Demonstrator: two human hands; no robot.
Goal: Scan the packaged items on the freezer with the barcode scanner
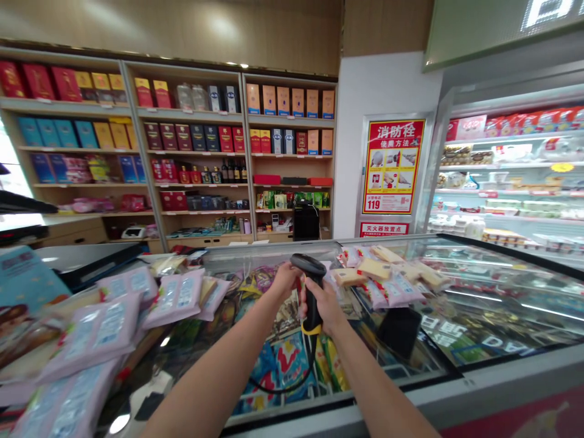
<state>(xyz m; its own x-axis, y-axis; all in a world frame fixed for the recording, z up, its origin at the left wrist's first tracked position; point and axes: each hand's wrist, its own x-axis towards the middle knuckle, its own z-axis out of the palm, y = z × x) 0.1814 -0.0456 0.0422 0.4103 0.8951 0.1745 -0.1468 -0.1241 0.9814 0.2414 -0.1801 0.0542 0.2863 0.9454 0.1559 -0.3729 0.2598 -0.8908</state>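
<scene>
My right hand (329,305) is wrapped round the handle of a black and yellow barcode scanner (308,265), held upright above the freezer. A dark cable runs down from its base and curves left. Against the left side of the scanner's head is my left hand (286,277), its fingers curled and partly hidden. Whether they grip the scanner or something small behind it, I cannot make out. Pale purple packets (176,297) lie piled to the left on the glass. Right of my hands is a second pile, of packets (387,291) and cream-coloured packs (374,267).
Under the glass of the chest freezer (460,389) lie colourful bags (292,362). A dark flat object (399,332) rests on the glass at right. A light-blue box (30,280) stands at far left. Behind are shelves (196,114) of boxes and a lit fridge (511,164).
</scene>
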